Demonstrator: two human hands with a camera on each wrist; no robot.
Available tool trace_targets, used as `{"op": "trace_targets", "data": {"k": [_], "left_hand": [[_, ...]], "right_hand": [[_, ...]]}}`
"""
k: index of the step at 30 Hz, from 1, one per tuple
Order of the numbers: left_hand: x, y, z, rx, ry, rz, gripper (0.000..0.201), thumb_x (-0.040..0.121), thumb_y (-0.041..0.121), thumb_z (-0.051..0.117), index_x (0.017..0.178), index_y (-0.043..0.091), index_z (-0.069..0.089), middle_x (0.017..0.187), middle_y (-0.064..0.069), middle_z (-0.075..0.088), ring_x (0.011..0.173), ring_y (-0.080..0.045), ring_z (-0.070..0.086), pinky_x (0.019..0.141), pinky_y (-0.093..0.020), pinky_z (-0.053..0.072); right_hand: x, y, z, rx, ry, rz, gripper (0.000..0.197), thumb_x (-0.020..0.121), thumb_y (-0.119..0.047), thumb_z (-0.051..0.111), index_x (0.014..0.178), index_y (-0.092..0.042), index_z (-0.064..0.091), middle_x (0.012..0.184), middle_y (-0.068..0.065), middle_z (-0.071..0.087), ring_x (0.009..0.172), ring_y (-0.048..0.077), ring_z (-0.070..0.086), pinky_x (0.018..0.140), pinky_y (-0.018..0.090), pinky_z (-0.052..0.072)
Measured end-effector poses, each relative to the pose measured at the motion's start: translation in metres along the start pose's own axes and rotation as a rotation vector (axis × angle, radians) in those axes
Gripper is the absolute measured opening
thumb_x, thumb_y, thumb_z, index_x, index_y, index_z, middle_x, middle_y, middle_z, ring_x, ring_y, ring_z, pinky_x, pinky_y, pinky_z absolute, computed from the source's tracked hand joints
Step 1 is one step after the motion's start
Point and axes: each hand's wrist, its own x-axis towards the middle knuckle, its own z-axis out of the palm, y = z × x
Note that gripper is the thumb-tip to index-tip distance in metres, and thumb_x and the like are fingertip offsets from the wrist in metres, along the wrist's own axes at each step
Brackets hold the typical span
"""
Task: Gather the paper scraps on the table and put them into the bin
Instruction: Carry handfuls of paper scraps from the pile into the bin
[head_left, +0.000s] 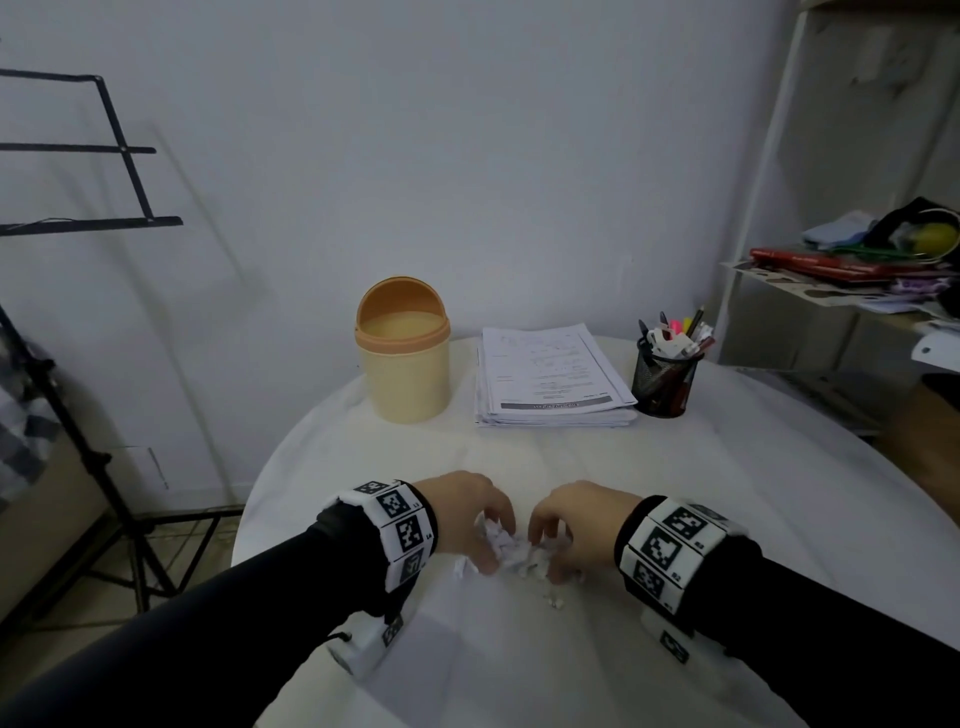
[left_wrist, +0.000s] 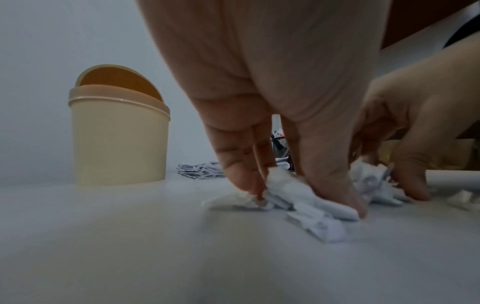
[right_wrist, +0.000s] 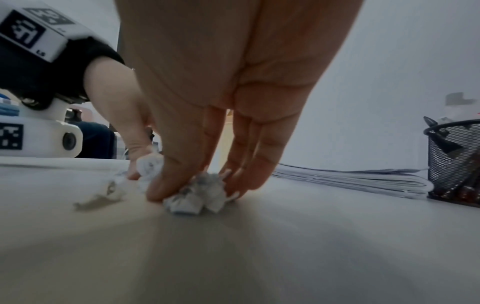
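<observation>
White crumpled paper scraps (head_left: 514, 551) lie in a small heap near the front of the round white table (head_left: 675, 493). My left hand (head_left: 496, 545) comes down on the heap's left side; its fingers and thumb pinch a scrap (left_wrist: 293, 191) against the tabletop. From the right, my right hand (head_left: 550, 553) pinches a crumpled wad (right_wrist: 194, 197) between thumb and fingers. Loose bits lie beside the heap (head_left: 555, 603) and by the left thumb (head_left: 460, 566). The beige bin (head_left: 404, 364) stands at the back of the table with its orange lid swung open.
A stack of printed sheets (head_left: 550, 374) lies right of the bin. A black mesh pen holder (head_left: 667, 376) stands right of the stack. A black stand (head_left: 78, 415) is on the floor to the left, and a cluttered white shelf (head_left: 857, 270) stands at the right.
</observation>
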Motion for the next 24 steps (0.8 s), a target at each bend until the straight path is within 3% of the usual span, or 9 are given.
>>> {"op": "trace_targets", "data": {"k": [5, 8, 10, 13, 19, 24], "left_hand": [[0.006, -0.004, 0.005, -0.064, 0.045, -0.010, 0.032, 0.070, 0.027, 0.079, 0.101, 0.023, 0.071, 0.095, 0.004, 0.052, 0.083, -0.010, 0.050, 0.079, -0.024, 0.045], [0.008, -0.006, 0.006, -0.080, 0.074, 0.016, 0.026, 0.072, 0.025, 0.077, 0.097, 0.020, 0.073, 0.089, 0.005, 0.053, 0.081, -0.009, 0.050, 0.075, -0.020, 0.042], [0.010, -0.007, 0.006, -0.088, 0.086, 0.018, 0.024, 0.074, 0.024, 0.076, 0.097, 0.019, 0.073, 0.091, -0.001, 0.059, 0.080, -0.009, 0.050, 0.074, -0.020, 0.042], [0.013, -0.009, 0.006, -0.100, 0.116, 0.022, 0.022, 0.076, 0.025, 0.074, 0.097, 0.018, 0.072, 0.101, -0.006, 0.066, 0.079, -0.010, 0.050, 0.073, -0.020, 0.042], [0.011, -0.011, 0.006, -0.156, 0.237, 0.042, 0.017, 0.080, 0.030, 0.069, 0.095, 0.023, 0.069, 0.102, -0.001, 0.067, 0.082, -0.012, 0.054, 0.082, -0.029, 0.051], [0.008, -0.010, 0.004, -0.172, 0.295, 0.035, 0.018, 0.083, 0.034, 0.065, 0.098, 0.023, 0.068, 0.102, 0.002, 0.067, 0.079, -0.010, 0.054, 0.079, -0.025, 0.048]], "right_hand": [[0.004, 0.004, 0.002, 0.019, 0.056, -0.009, 0.028, 0.086, -0.010, 0.061, 0.113, -0.016, 0.069, 0.116, 0.005, 0.066, 0.091, 0.019, 0.062, 0.075, 0.020, 0.045], [0.006, 0.010, 0.002, 0.065, 0.074, 0.027, 0.027, 0.085, -0.011, 0.064, 0.111, -0.015, 0.070, 0.116, 0.006, 0.067, 0.090, 0.018, 0.062, 0.076, 0.018, 0.043], [0.008, 0.012, 0.001, 0.090, 0.087, 0.051, 0.029, 0.083, -0.015, 0.068, 0.112, -0.017, 0.070, 0.117, 0.005, 0.066, 0.096, 0.019, 0.063, 0.078, 0.018, 0.044], [0.008, 0.014, 0.001, 0.099, 0.146, 0.041, 0.028, 0.087, -0.012, 0.061, 0.113, -0.018, 0.070, 0.117, 0.005, 0.066, 0.105, 0.020, 0.063, 0.083, 0.019, 0.045], [0.009, 0.016, 0.001, 0.199, 0.258, 0.013, 0.025, 0.086, -0.012, 0.061, 0.108, -0.015, 0.072, 0.107, 0.007, 0.072, 0.098, 0.018, 0.066, 0.079, 0.017, 0.045], [0.005, 0.015, 0.001, 0.237, 0.334, 0.004, 0.023, 0.087, -0.013, 0.060, 0.106, -0.013, 0.073, 0.106, 0.008, 0.071, 0.098, 0.020, 0.065, 0.088, 0.027, 0.051]]}}
